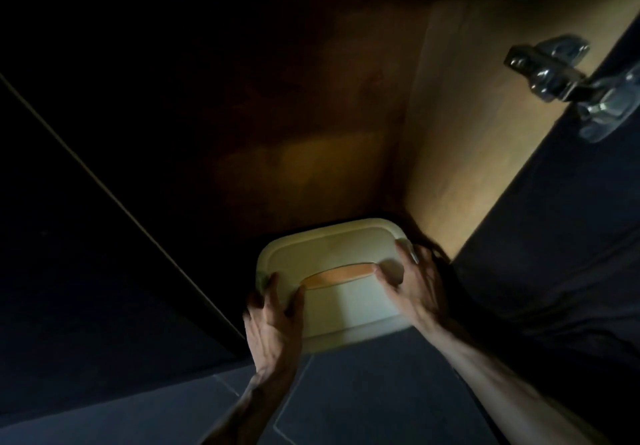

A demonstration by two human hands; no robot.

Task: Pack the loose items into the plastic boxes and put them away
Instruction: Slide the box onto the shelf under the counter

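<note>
At the mouth of a dark cabinet (311, 98), a pale plastic box (346, 309) is held level between two bare hands. Its lid (332, 247) is on and faces up, with an orange handle (337, 276) lying flat across the middle. The far end of the box is inside the cabinet, close to the lit wooden wall (467, 132) on the right. The near end juts out over the grey tiled floor (363, 392). Whether the box rests on the cabinet's bottom or hangs just above it cannot be told in the gloom.

The left hand (273, 320) takes the box at its left near corner. Its grip holds the box, thumb on the lid beside the handle's left end and fingers (272, 285) curled round the edge. The right hand (412, 285) takes the right side. Its grip also holds the box, thumb pressed on the lid at the handle's right end and fingers curled over the rim near the wall.

A metal hinge (568, 80) joins the wall to the open dark door (554, 236) at the right. Another dark panel (86, 236) stands at the left, with a thin pale line running slantwise along it. The back of the cabinet is too dark to make out.
</note>
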